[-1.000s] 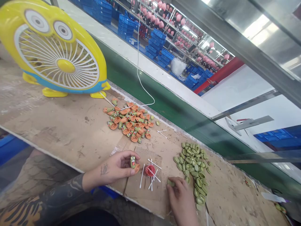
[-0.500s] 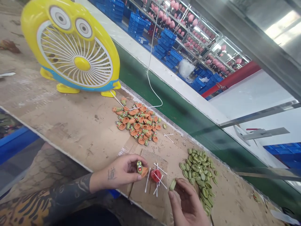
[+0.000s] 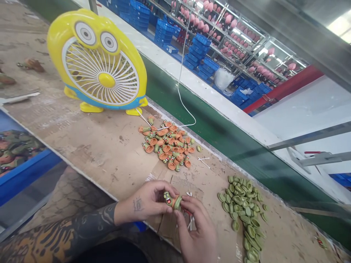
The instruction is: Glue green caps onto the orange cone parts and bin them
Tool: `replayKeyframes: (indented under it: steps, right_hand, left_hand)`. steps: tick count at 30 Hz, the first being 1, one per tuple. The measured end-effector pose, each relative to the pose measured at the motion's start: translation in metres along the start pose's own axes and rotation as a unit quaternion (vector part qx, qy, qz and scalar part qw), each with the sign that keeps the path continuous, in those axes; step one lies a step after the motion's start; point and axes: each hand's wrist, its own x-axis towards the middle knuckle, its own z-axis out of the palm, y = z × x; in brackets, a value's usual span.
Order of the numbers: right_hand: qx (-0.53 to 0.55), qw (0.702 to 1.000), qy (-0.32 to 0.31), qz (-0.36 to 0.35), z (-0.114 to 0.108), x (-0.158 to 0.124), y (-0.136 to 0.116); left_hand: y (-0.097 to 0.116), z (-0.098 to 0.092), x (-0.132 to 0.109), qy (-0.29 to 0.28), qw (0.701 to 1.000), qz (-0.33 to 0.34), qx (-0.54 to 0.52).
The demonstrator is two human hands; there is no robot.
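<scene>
My left hand (image 3: 150,199) grips a small green and orange figurine (image 3: 168,199) with round eyes and a red mouth. Against the figurine's orange end, my right hand (image 3: 196,223) pinches a small green oval cap (image 3: 177,203); the two pieces touch. Behind my right fingers, a red pot (image 3: 187,212) and white cotton swabs (image 3: 189,195) are mostly hidden. Beyond my hands lies a pile of similar figurines (image 3: 167,144) with hollow orange ends. To the right is a heap of green oval caps (image 3: 242,204).
A yellow fan (image 3: 106,80) with big eyes stands at the back left, its white cord (image 3: 179,87) trailing behind the figurines. Cardboard (image 3: 115,146) covers the table. At lower left, a blue crate (image 3: 24,168) holds more pieces. A green panel (image 3: 219,131) runs along the far edge.
My right hand has moved left with the green cap, bringing it against the figurine in my left hand. The red pot is now largely covered. The view has shifted slightly left.
</scene>
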Motion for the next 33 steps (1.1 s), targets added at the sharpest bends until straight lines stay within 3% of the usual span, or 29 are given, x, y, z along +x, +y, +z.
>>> replayKeyframes:
  steps: [8, 15, 20, 23, 28, 31, 33]
  right_hand:
    - [0.012, 0.999, 0.011, -0.028, 0.001, 0.005, -0.004]
    - [0.001, 0.999, -0.004, -0.047, 0.003, 0.0, -0.003]
    - [-0.024, 0.998, -0.004, -0.05, 0.006, 0.005, -0.003]
    - [-0.044, 0.996, -0.003, -0.079, 0.01, 0.011, -0.001]
    - [-0.078, 0.99, 0.002, -0.119, 0.024, 0.019, -0.013]
    - [-0.067, 0.993, 0.008, -0.101, 0.026, 0.018, -0.02]
    - [-0.062, 0.994, 0.029, -0.087, 0.015, 0.015, -0.015]
  left_hand:
    - [0.001, 0.0, 0.0, 0.029, 0.999, -0.017, 0.017]
    - [0.011, 0.002, -0.003, 0.069, 0.994, -0.077, 0.041]
    - [0.002, -0.001, -0.005, 0.088, 0.988, -0.082, 0.101]
    - [-0.005, -0.002, -0.005, 0.066, 0.994, -0.074, 0.046]
    - [0.003, -0.004, -0.003, -0.014, 0.998, 0.002, -0.059]
    - [0.011, -0.004, -0.002, 0.009, 0.997, -0.037, -0.067]
    - [0.015, -0.003, -0.002, 0.039, 0.99, -0.088, -0.101]
